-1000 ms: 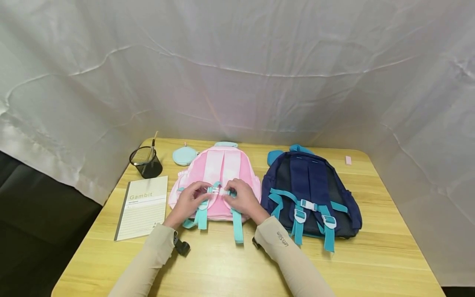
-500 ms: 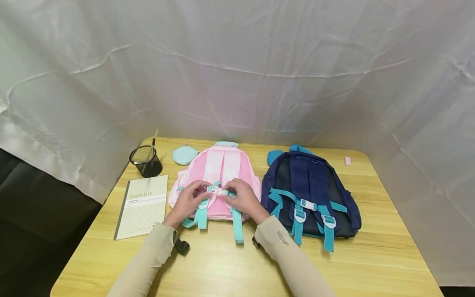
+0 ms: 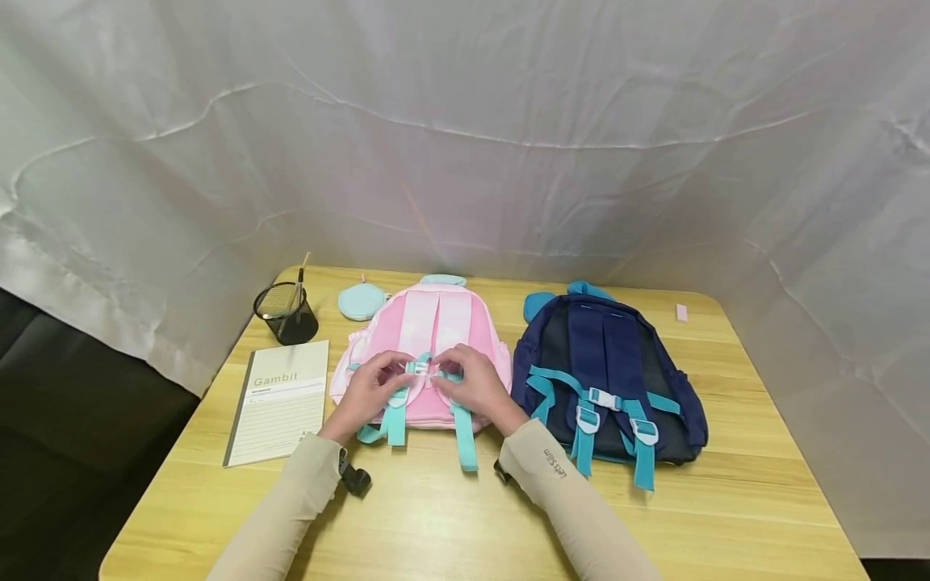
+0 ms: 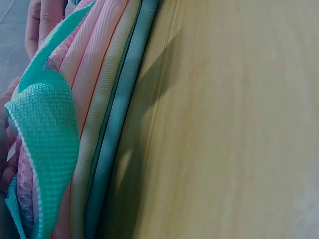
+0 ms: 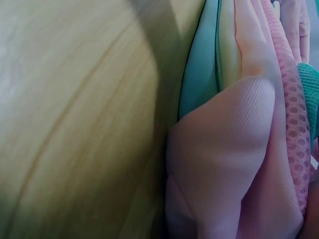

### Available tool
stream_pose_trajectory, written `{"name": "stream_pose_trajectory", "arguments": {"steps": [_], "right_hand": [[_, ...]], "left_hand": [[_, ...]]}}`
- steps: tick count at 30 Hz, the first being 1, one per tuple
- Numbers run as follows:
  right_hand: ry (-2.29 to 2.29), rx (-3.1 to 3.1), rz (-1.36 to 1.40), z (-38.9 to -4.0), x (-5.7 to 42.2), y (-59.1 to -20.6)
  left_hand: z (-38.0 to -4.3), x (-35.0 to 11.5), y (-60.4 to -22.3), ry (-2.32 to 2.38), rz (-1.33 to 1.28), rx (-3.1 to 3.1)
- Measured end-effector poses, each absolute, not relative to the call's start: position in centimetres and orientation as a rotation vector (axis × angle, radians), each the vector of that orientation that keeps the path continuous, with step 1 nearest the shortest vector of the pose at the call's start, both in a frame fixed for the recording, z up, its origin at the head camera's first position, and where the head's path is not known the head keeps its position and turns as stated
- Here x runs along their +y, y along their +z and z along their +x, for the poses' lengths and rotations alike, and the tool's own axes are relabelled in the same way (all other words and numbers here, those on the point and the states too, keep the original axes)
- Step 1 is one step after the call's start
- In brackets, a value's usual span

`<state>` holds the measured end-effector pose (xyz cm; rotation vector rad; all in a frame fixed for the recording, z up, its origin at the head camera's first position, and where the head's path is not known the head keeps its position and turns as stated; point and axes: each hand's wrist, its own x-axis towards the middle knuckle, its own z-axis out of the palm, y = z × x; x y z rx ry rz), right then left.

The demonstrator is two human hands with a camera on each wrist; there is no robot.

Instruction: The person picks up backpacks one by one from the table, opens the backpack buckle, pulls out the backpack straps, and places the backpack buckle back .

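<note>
A pink backpack [image 3: 416, 323] lies on the table with its shoulder straps upward. Across its lower middle runs a teal chest strap with a white buckle [image 3: 420, 368]. My left hand [image 3: 370, 391] pinches the buckle's left side between thumb and fingers. From the other side, my right hand [image 3: 475, 383] pinches the buckle's right part, which its fingers largely hide. Whether the two halves are joined cannot be made out. In the left wrist view a teal strap [image 4: 50, 129] loops over the bag's edge. The right wrist view shows the bag's pink side [image 5: 224, 144].
To the right lies a navy backpack [image 3: 603, 339] with teal straps and a white buckle. On the left are a notebook [image 3: 279, 403] and a black mesh pen holder [image 3: 294, 323]. A round light-blue pouch [image 3: 361, 302] and a small pink block [image 3: 681, 312] lie farther back.
Both hands stay at the buckle. The white right part, visible between the hands half a second ago, is now mostly covered as the right fingers have shifted slightly.
</note>
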<state>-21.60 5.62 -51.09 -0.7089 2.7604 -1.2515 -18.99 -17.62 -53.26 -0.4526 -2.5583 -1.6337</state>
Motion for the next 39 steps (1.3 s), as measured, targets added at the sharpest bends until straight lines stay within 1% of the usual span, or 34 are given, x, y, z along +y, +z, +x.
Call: {"name": "stream_pose_trajectory", "arguments": {"steps": [21,26,33,35,39], "right_hand": [[-1.351,2.739,-0.748,-21.4,4.7,-50.6],[-1.386,2.728,-0.727,-21.6,4.4,-50.5],[-1.473,2.676,-0.721,-21.8,4.0,-50.0],[-1.496,2.659,-0.718,-21.8,3.9,-49.8],[-1.522,2.666,-0.728,-21.9,4.0,-49.9]], "left_hand": [[-19.1,-17.6,-53.7,-1.661,-0.480,-2.543],[-19.3,-17.8,-53.3,-1.558,-0.537,-2.540],[-19.6,-18.0,-52.4,-1.211,-0.653,-2.551],[-19.6,-18.0,-52.1,-1.183,-0.642,-2.567],[-19.5,-18.2,-51.9,-1.302,-0.555,-2.572]]}}
